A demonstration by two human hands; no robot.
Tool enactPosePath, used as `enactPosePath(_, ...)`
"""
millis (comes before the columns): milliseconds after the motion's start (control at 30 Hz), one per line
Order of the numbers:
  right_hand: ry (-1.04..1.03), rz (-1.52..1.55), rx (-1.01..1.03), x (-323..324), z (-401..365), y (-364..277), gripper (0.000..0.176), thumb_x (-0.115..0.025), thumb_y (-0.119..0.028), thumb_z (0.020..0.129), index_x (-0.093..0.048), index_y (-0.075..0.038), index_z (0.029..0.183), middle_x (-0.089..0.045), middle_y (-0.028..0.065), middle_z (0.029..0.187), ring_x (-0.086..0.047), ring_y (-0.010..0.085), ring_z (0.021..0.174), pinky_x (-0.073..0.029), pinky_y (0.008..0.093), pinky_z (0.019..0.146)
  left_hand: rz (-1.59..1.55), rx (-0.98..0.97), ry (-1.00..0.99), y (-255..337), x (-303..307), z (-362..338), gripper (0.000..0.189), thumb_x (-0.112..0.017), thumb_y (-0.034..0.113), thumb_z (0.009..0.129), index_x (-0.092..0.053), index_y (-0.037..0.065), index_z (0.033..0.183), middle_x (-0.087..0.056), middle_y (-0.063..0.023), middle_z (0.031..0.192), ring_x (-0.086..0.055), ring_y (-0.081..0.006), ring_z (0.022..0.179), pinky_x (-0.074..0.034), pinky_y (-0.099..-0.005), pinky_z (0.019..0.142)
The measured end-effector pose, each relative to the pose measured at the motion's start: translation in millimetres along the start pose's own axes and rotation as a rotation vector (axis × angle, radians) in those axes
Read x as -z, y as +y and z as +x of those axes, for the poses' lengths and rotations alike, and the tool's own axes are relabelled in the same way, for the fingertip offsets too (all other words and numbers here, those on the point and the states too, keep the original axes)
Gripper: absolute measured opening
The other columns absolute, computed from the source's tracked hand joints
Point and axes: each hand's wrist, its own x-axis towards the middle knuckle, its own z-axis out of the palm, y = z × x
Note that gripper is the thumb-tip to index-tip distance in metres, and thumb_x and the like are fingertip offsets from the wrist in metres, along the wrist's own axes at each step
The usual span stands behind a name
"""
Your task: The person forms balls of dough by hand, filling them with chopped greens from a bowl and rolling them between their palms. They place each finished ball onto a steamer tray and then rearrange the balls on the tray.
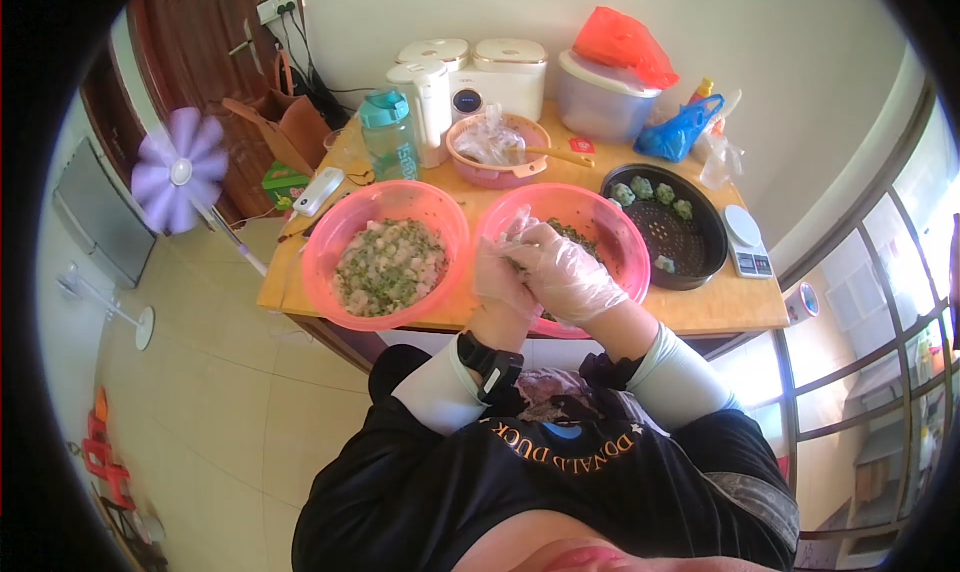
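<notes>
My left hand [503, 275] and my right hand [570, 274], both in clear plastic gloves, are pressed together over the near left side of a pink bowl [637, 240]. Their fingers are closed around each other, and whatever lies between them is mostly hidden, with only a hint of green showing. Chopped dark green filling [573, 234] is partly visible in that bowl behind my right hand. To the left, another pink bowl [318, 272] contains a pale white and green chopped mixture [392, 269].
On the right, a black perforated steamer tray [690, 272] holds several green-white balls [641, 187]. Beside it is a white kitchen scale [744, 237]. Behind the bowls stand a colander [500, 179], a teal-lidded bottle [390, 137] and a covered tub [605, 102]. A purple fan [180, 172] is at left.
</notes>
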Motion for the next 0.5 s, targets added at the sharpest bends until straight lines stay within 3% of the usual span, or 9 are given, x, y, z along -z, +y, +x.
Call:
enactPosePath(67, -0.024, -0.035, -0.033, -3, 1, 0, 0.032, -0.062, -0.007, 0.084, -0.067, -0.006, 0.115, -0.061, 0.0165, 0.101, -0.063, 0.0343, 0.095, -0.052, 0.0407, 0.083, 0.053, 0.062, -0.219, -2, 31, 20, 0.044, -0.038, 0.037, 0.104, -0.056, 0.008, 0.132, -0.063, -0.0051, 0.106, -0.062, -0.0204, 0.1, -0.052, -0.0346, 0.089)
enactPosePath(267, -0.114, 0.016, -0.171, 1, 8, -2, 0.033, -0.062, -0.003, 0.083, -0.069, -0.008, 0.114, -0.063, 0.017, 0.107, -0.063, 0.0347, 0.099, -0.052, 0.0394, 0.086, 0.031, 0.062, -0.216, -3, 12, 8, 0.028, -0.046, 0.026, 0.101, -0.062, 0.008, 0.116, -0.065, -0.0046, 0.099, -0.065, -0.0182, 0.093, -0.053, -0.0336, 0.086)
enactPosePath(400, -0.103, -0.063, -0.083, -1, 10, 10, 0.03, -0.061, -0.002, 0.083, -0.069, -0.007, 0.112, -0.065, 0.0181, 0.105, -0.064, 0.0353, 0.098, -0.052, 0.0396, 0.085, -0.001, 0.05, -0.16, -3, 0, 1, 0.022, -0.046, 0.022, 0.099, -0.062, 0.007, 0.103, -0.067, -0.0062, 0.097, -0.066, -0.0196, 0.093, -0.054, -0.0359, 0.087)
enactPosePath(467, -0.073, 0.198, -0.332, 6, 13, 2, 0.028, -0.063, -0.003, 0.081, -0.07, -0.005, 0.107, -0.066, 0.0188, 0.102, -0.064, 0.0369, 0.095, -0.052, 0.0398, 0.084, 0.049, 0.05, -0.132, -2, -4, -1, 0.021, -0.049, 0.022, 0.101, -0.061, 0.007, 0.107, -0.067, -0.0063, 0.099, -0.065, -0.019, 0.092, -0.053, -0.0338, 0.086)
enactPosePath(500, -0.074, 0.197, -0.334, 6, 13, 1, 0.028, -0.063, -0.003, 0.081, -0.07, -0.005, 0.107, -0.066, 0.0188, 0.102, -0.064, 0.0369, 0.095, -0.052, 0.0398, 0.084, 0.048, 0.052, -0.131, -2, -4, -1, 0.021, -0.049, 0.022, 0.101, -0.061, 0.007, 0.107, -0.067, -0.0063, 0.099, -0.065, -0.019, 0.092, -0.053, -0.0338, 0.086)
